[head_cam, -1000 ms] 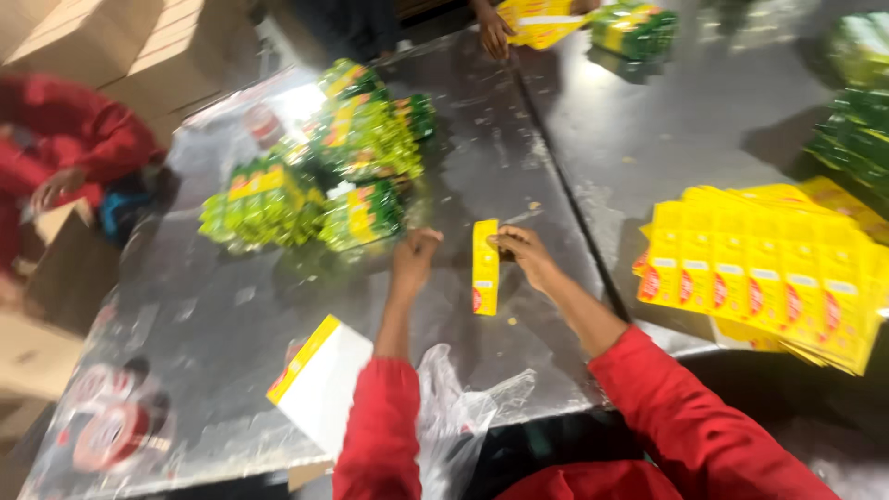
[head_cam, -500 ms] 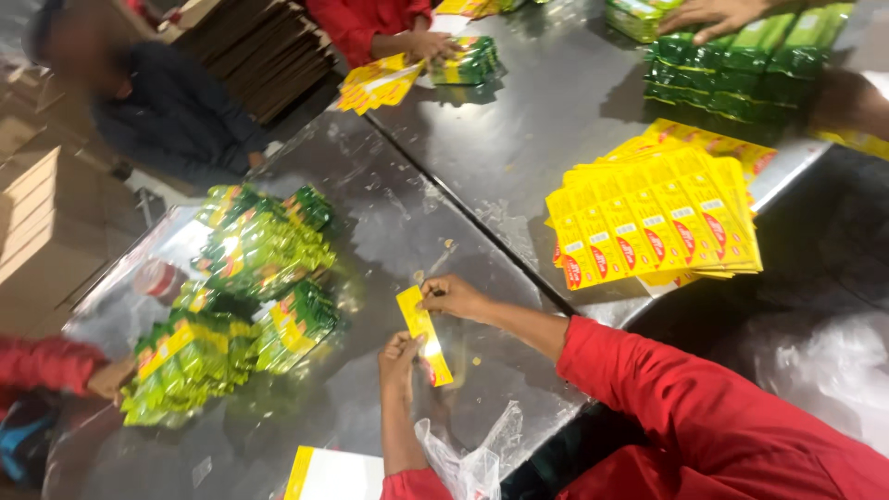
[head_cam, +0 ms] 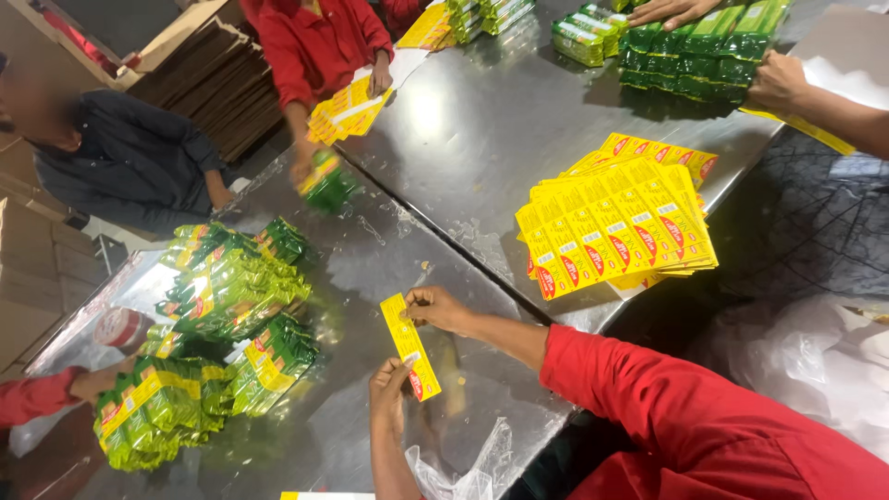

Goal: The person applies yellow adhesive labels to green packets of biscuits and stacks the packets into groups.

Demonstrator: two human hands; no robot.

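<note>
At the near edge of the steel worktop [head_cam: 482,120], the person's two hands hold one flat yellow carton blank [head_cam: 410,344] between them. The right hand [head_cam: 437,308] pinches the blank's far end, thumb and fingers closed on its corner. The left hand [head_cam: 389,384] grips the near end, fingers curled around the red-printed part. The blank lies slanted, just above the metal surface, roughly in the middle of the near section of the worktop. Both forearms come in from the near side, in red sleeves.

Left of the hands lies a heap of green and yellow packets [head_cam: 218,319], bundled in clear wrap and spread loosely. At its near left end, another person's hand [head_cam: 93,381], also red-sleeved, rests against one bundle. To the right, across a seam in the worktop, a fanned stack of yellow carton blanks [head_cam: 616,227] lies flat, well apart from the held one. Crumpled clear plastic [head_cam: 463,472] hangs at the near edge below the hands.

On the far side, a person in red [head_cam: 315,42] holds a green packet [head_cam: 326,182] in one hand and touches more yellow blanks [head_cam: 347,109] with the other. At far right, other hands [head_cam: 776,81] rest on rows of green packets [head_cam: 704,46]. A seated person in dark clothes [head_cam: 130,157] is at far left beside stacked brown cardboard [head_cam: 218,88].
</note>
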